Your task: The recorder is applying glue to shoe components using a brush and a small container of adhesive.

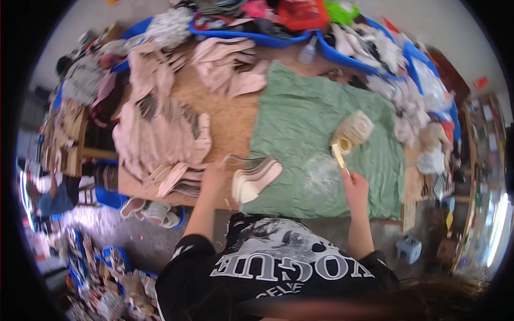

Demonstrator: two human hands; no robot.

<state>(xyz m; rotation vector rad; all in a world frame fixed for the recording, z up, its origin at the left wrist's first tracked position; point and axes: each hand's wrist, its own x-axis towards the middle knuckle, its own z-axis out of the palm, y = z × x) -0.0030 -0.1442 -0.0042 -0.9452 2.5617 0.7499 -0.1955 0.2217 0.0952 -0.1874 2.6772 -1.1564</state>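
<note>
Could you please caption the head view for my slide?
Right hand holding a brush by a tan container on a green sheet.

passage noted over the green sheet (pixel 289 120), between the stacked pieces (pixel 258 181) and the right hand (pixel 357 190). obstructions: yellow tool (pixel 339 156) and beige container (pixel 357 127) ahead of that hand; pink heap (pixel 160 131) leftward; blue tubs (pixel 281 42) along the far side.
</note>
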